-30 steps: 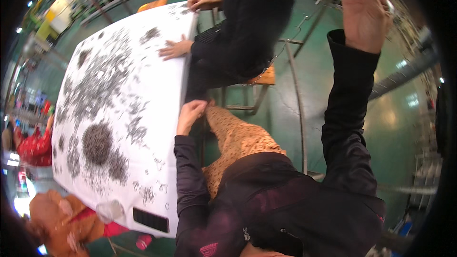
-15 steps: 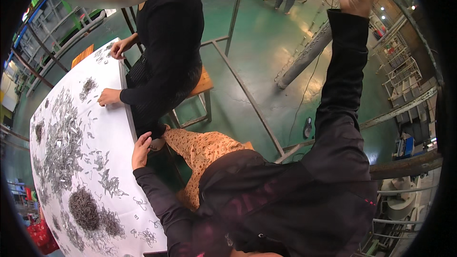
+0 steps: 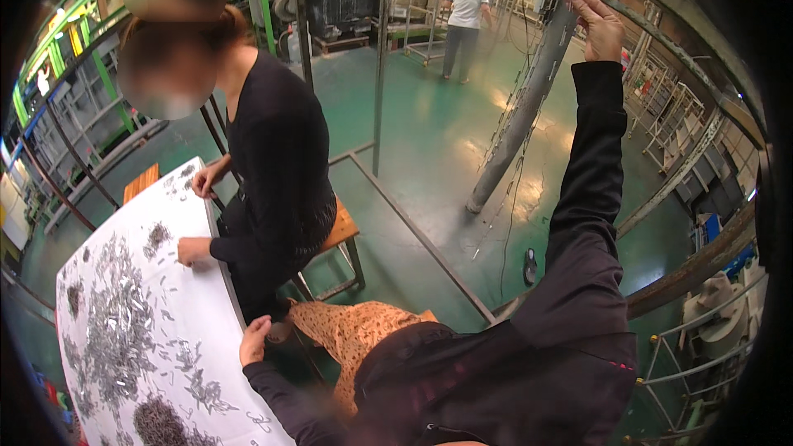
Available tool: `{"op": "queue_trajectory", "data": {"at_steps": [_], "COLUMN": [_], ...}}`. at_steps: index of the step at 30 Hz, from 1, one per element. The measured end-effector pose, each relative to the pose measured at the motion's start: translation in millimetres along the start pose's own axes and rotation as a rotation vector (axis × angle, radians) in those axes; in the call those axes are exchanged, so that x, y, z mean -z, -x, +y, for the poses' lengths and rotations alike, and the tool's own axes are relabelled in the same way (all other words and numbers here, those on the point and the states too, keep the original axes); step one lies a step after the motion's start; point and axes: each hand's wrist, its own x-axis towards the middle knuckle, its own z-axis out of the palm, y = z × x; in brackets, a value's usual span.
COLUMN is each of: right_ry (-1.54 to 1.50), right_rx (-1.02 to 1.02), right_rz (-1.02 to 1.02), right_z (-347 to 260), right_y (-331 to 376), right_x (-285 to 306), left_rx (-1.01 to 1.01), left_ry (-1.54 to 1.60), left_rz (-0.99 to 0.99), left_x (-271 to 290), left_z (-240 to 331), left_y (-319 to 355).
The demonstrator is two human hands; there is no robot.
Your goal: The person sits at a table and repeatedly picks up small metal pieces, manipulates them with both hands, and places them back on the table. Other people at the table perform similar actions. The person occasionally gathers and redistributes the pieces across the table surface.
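My left hand (image 3: pixel 254 339) rests on the near edge of a white table (image 3: pixel 216 297), fingers loosely curled and holding nothing. Heaps of small grey metal pieces (image 3: pixel 116 330) cover the tabletop. My right hand (image 3: pixel 598 26) is raised high on a straight arm in a black sleeve, fingers apart. It is up against thin wires hanging from a tall slanted metal rack (image 3: pixel 520 116). Nothing shows in its grasp. My lap, in orange patterned cloth (image 3: pixel 355 334), is below.
A co-worker in black (image 3: pixel 277 157) sits on a wooden stool (image 3: pixel 343 227) at the table, both hands on the top. Another person in a white top (image 3: pixel 465 12) stands far off. Metal frame bars cross the green floor (image 3: pixel 429 140); racks line the right.
The view has tilted up and turned, so the table now lies lower left. My right arm stays raised by the rack. My left hand stays on the table edge.
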Motion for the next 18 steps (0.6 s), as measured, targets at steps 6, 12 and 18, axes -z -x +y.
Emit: {"op": "queue_trajectory", "data": {"at_steps": [6, 12, 18], "right_ry": [-0.033, -0.182, -0.136], "right_rx": [-0.052, -0.110, -0.182], "right_rz": [0.022, -0.019, 0.123], "right_z": [-5.7, 12.7, 29.8], "right_y": [-13.9, -45.5, -73.1], "right_x": [2.8, -4.4, -28.4], "left_rx": [0.009, 0.020, 0.044], "left_ry": [0.014, 0.009, 0.019], "left_rz": [0.016, 0.023, 0.014], "left_x": [1.8, -0.4, -0.9], "left_z": [-4.8, -3.2, -4.2], "left_y": [-1.0, 2.3, 4.1]}}
